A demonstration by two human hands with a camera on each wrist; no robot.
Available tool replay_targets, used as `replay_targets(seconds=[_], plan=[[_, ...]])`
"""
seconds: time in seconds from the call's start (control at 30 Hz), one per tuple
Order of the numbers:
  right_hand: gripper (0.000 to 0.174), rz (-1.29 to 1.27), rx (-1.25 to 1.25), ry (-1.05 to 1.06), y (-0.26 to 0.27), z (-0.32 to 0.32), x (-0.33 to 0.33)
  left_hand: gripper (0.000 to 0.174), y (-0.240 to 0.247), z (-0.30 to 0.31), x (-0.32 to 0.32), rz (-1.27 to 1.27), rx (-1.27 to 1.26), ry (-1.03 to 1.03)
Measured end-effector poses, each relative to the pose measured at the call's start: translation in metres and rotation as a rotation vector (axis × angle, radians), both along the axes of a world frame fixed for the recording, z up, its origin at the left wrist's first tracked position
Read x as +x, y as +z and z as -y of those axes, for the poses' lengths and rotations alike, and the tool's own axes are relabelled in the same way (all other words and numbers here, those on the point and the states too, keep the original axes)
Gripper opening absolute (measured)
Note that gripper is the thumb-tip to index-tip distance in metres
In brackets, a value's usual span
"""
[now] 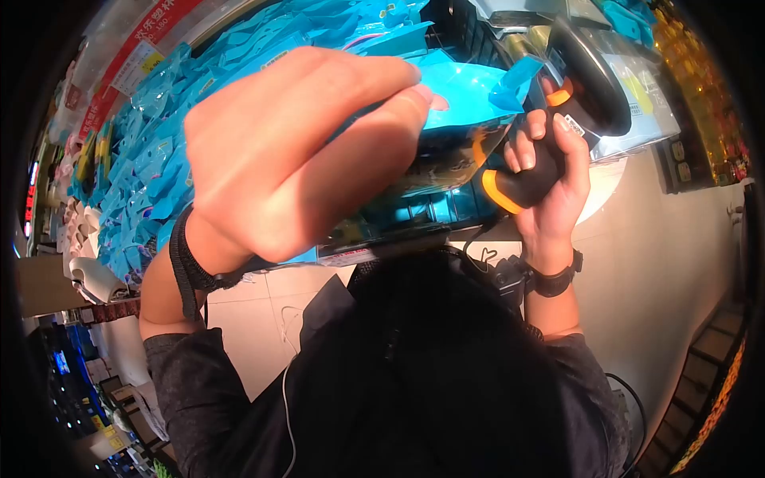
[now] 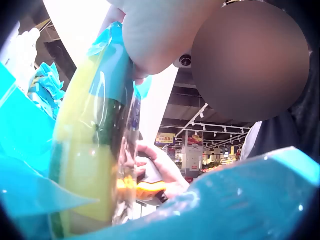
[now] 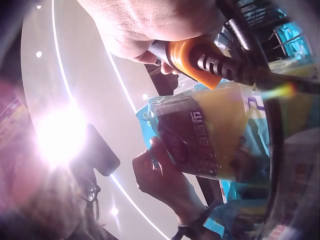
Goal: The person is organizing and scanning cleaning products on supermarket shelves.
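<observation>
By its blue top edge, my left hand (image 1: pixel 295 143) pinches a packet of cleaning cloths (image 1: pixel 470 92). The packet hangs down in the left wrist view, its clear sleeve (image 2: pixel 85 150) showing yellow and green cloth inside. Chinese print on a dark label (image 3: pixel 185 135) shows in the right wrist view. My right hand (image 1: pixel 567 187) grips the handle of a black barcode scanner (image 1: pixel 590 72) with orange trim. Its fingers wrap the grip, and a cable runs from the orange butt end (image 3: pixel 200 62). The scanner head stands just right of the packet.
Many blue packets (image 1: pixel 151 151) lie heaped in a display on the left and behind the left hand. A red and white price sign (image 1: pixel 127 64) stands at the back left. Packed goods (image 1: pixel 701 88) line the right. Pale tiled floor (image 1: pixel 637 263) lies below.
</observation>
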State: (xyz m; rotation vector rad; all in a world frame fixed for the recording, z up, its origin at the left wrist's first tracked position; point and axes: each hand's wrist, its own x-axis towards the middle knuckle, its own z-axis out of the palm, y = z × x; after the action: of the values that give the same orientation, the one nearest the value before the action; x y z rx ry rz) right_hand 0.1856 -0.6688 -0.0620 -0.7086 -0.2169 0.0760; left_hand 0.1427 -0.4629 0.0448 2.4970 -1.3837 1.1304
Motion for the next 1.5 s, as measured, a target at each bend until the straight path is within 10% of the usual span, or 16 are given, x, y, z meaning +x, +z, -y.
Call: replay_targets(seconds=[0.17,0.27,0.57,1.37,1.5], plan=[[0.041,0.027,0.003,0.029,-0.002,0.001,0.002,0.023,-0.007,0.0,0.002,0.044,-0.147,0.086],[0.041,0.031,0.0,0.033,-0.002,0.001,0.002,0.018,-0.016,0.003,-0.003,-0.522,0.075,0.307],[0.044,0.004,-0.086,0.059,0.003,0.002,0.0,0.034,-0.026,-0.004,-0.005,-0.776,-0.02,0.26],[0.018,-0.059,-0.066,0.066,-0.001,0.002,0.0,0.036,0.007,-0.031,-0.046,-0.783,-0.105,0.106],[0.019,-0.07,-0.129,-0.007,0.008,-0.004,-0.004,0.046,0.056,-0.055,-0.08,-0.74,-0.098,0.468]])
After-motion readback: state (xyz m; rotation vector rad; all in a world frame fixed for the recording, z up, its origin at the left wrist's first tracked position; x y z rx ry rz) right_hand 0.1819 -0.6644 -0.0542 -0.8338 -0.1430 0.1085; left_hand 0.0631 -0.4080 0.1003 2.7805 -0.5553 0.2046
